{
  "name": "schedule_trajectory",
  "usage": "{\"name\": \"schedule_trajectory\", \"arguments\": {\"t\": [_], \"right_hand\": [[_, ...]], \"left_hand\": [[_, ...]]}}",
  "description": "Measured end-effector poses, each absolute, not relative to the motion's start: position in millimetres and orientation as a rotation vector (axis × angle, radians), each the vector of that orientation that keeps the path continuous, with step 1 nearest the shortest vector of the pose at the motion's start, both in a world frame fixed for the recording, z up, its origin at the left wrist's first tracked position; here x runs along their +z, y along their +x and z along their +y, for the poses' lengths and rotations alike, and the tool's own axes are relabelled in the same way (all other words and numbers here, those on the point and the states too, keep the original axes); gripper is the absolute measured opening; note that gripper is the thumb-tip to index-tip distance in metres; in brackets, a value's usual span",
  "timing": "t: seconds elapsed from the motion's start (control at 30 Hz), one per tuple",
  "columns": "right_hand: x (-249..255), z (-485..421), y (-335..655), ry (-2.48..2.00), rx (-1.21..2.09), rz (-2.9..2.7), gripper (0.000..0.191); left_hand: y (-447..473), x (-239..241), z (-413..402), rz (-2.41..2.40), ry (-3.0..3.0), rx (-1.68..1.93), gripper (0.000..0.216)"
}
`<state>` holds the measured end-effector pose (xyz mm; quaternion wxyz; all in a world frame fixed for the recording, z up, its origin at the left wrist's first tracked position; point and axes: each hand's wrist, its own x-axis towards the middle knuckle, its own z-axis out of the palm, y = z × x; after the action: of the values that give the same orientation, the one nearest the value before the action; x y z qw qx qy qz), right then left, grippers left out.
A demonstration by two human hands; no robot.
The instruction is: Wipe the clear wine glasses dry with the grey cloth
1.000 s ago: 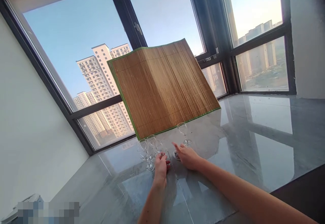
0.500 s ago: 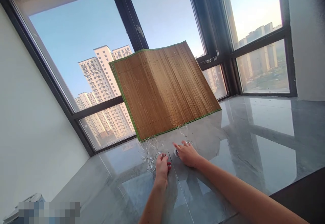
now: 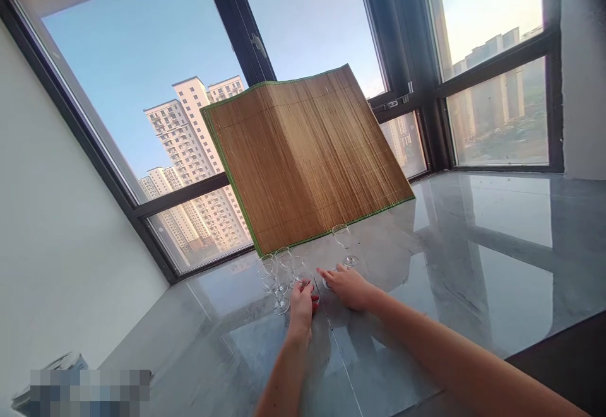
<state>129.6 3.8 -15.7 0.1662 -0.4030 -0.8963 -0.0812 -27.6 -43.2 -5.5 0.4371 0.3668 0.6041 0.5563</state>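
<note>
Several clear stemmed wine glasses (image 3: 274, 273) stand close together on the glossy grey marble ledge (image 3: 473, 265). My left hand (image 3: 302, 308) is curled against the stem of the nearest glass (image 3: 297, 270) of that group. My right hand (image 3: 349, 287) lies beside it, fingers stretched out flat and pointing left, its fingertips on a small round thing (image 3: 326, 283) that I cannot make out. One more wine glass (image 3: 343, 244) stands alone just behind my right hand.
A bamboo mat with a green edge (image 3: 305, 158) leans upright against the dark window frame (image 3: 184, 193) behind the glasses. A white wall (image 3: 57, 228) runs along the left. Something flat, like papers (image 3: 57, 366), lies at the lower left. A dark edge (image 3: 568, 354) bounds the ledge at the right.
The view has shifted a little. My right hand has slid slightly left along the ledge. My left hand stays at the glass.
</note>
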Motion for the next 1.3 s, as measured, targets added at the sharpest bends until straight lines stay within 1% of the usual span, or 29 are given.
{"name": "schedule_trajectory", "arguments": {"t": [0.2,0.33,0.4,0.53,0.7,0.77,0.83,0.93,1.0,1.13,1.3], "right_hand": [[-7.9,2.3,131.3,-1.124,-0.167,-2.533,0.061],[-9.8,7.5,135.2,-1.322,-0.132,-2.46,0.069],[-11.6,11.0,137.9,-1.438,-0.112,-2.39,0.069],[-13.6,17.1,143.7,-1.551,-0.037,-2.296,0.062],[-10.4,23.1,149.7,-1.587,0.011,-2.275,0.047],[-8.6,24.2,152.1,-1.584,0.024,-2.268,0.046],[-7.4,24.0,154.4,-1.573,0.035,-2.268,0.052],[-6.0,21.9,155.5,-1.526,0.076,-2.25,0.07],[-3.8,18.5,153.5,-1.461,0.125,-2.21,0.077],[9.8,2.1,144.8,-1.177,0.213,-2.065,0.079],[34.1,-30.7,136.9,-0.757,0.203,-1.913,0.077]], "left_hand": [[-27.3,-4.8,-44.7,1.48,0.895,1.403,0.027],[-26.9,-4.2,-45.5,1.491,0.894,1.401,0.028],[-26.6,-3.4,-46.2,1.497,0.888,1.398,0.027],[-25.9,-1.8,-47.4,1.49,0.883,1.403,0.024],[-26.4,-1.9,-47.3,1.481,0.879,1.396,0.024],[-27.1,-2.5,-47.0,1.483,0.882,1.388,0.025],[-27.8,-3.2,-46.6,1.483,0.888,1.387,0.026],[-28.4,-5.0,-45.4,1.491,0.891,1.39,0.026],[-28.9,-6.7,-43.7,1.499,0.88,1.397,0.027],[-30.6,-9.2,-39.7,1.477,0.834,1.441,0.025],[-29.6,-7.4,-42.6,1.505,0.885,1.476,0.026]]}}
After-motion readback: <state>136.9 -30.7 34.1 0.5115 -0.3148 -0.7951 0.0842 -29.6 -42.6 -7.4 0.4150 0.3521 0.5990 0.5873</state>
